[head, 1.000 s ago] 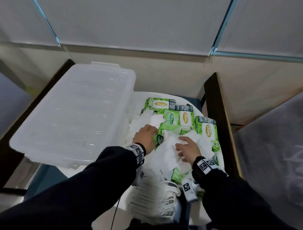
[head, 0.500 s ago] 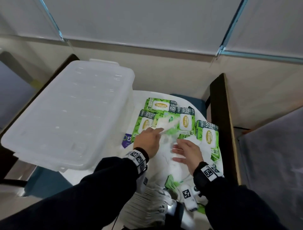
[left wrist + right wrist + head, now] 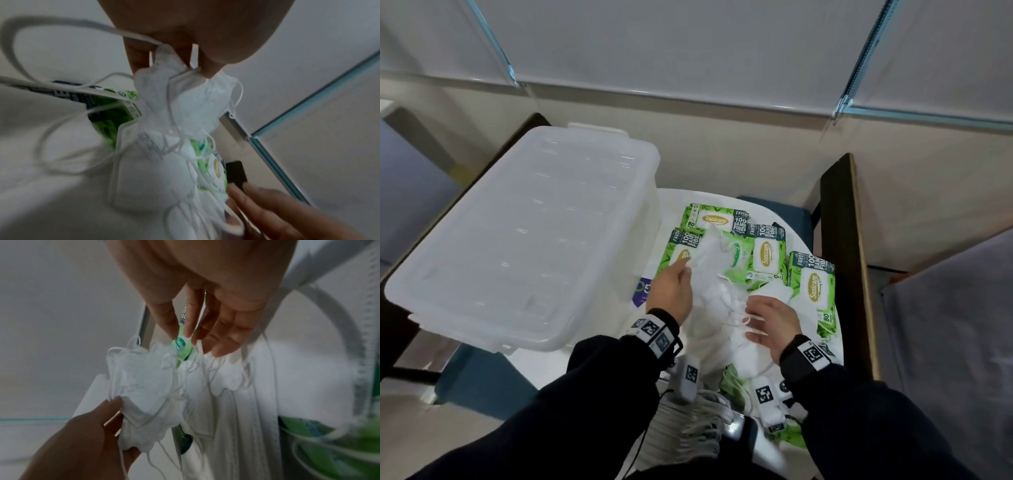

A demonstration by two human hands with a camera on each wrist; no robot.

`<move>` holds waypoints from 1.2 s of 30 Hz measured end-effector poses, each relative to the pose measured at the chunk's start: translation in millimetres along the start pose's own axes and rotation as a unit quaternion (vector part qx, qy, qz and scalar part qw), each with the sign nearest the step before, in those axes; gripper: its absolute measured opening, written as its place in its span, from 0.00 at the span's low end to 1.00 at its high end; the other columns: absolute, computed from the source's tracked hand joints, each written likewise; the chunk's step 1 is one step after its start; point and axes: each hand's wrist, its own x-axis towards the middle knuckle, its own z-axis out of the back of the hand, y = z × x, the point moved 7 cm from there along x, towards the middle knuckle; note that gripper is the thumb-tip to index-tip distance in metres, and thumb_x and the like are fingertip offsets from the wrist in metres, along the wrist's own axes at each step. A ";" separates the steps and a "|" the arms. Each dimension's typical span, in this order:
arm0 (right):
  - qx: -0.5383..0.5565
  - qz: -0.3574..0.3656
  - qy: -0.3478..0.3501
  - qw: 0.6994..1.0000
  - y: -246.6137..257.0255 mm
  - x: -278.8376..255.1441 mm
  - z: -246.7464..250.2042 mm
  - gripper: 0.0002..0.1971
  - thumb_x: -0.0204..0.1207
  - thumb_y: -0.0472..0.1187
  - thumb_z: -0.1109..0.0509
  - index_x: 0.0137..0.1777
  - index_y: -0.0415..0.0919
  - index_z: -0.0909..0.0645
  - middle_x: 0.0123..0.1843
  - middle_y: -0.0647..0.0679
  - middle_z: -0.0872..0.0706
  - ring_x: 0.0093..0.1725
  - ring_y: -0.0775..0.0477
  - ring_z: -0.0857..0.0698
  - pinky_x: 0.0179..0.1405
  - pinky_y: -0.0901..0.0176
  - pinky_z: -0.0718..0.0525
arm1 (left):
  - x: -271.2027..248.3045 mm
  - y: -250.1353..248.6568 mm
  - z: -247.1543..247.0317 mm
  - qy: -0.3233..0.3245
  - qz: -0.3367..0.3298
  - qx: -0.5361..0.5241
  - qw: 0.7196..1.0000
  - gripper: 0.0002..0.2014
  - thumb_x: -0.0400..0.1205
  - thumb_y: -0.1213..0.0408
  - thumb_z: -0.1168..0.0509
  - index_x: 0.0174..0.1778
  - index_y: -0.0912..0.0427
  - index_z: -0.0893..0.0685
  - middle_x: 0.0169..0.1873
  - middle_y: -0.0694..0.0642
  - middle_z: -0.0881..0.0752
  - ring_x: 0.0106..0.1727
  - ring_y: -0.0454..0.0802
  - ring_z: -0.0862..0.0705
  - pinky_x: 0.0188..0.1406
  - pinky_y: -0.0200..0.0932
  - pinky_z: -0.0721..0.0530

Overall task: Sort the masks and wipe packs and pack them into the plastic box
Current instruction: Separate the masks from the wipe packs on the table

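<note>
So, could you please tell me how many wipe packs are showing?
5 wipe packs: rear, left, centre, beside it, right; masks partly hide more.

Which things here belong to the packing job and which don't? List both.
Job things:
- masks, pinched by the left hand
- wipe packs
- plastic box, lid on
- right hand, open over the masks

Just lying about:
- table
- wooden board

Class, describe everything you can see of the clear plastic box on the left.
The plastic box is a translucent, whitish rectangular tub with rounded corners and faint moulded ridges. A latch tab shows at its far end. Its closed surface faces up, so it is either lidded or upturned; I cannot tell which. It sits tilted, left of the wipe packs. Neither hand touches it.
</note>
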 end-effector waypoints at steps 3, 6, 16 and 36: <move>-0.043 0.023 0.000 0.999 6.0 1.4 -5.0 0.04 0.81 0.34 0.26 0.53 0.40 0.12 0.45 0.43 0.11 0.39 0.44 0.16 0.35 0.56 0.18 | 10.8 3.1 18.1 -0.061 -0.001 -0.011 0.998 0.19 0.92 0.60 0.44 0.78 0.49 0.18 0.57 0.59 0.19 0.57 0.54 0.17 0.57 0.40 0.25; -0.141 0.105 -0.029 0.984 19.3 12.7 -14.4 0.06 0.75 0.38 0.20 0.49 0.46 0.11 0.50 0.47 0.09 0.51 0.45 0.13 0.49 0.52 0.15 | 12.2 0.6 29.5 -0.086 0.008 -0.042 0.995 0.20 0.92 0.60 0.46 0.78 0.43 0.20 0.60 0.56 0.16 0.57 0.51 0.18 0.60 0.41 0.25; -0.436 0.145 -0.022 0.888 23.9 33.2 -51.5 0.11 0.67 0.49 0.18 0.43 0.53 0.18 0.44 0.54 0.14 0.49 0.43 0.13 0.55 0.51 0.14 | -1.5 10.4 39.0 -0.112 0.069 -0.180 0.975 0.13 0.89 0.62 0.44 0.60 0.51 0.13 0.55 0.52 0.13 0.60 0.57 0.17 0.64 0.53 0.18; 0.125 0.121 0.149 0.974 8.6 -83.1 -15.8 0.41 0.56 0.52 0.07 0.70 0.39 0.13 0.69 0.31 0.14 0.61 0.31 0.15 0.56 0.40 0.18 | -70.6 -48.8 37.8 0.215 -0.057 -0.300 0.928 0.12 0.76 0.64 0.24 0.42 0.71 0.14 0.41 0.63 0.12 0.42 0.54 0.15 0.49 0.49 0.17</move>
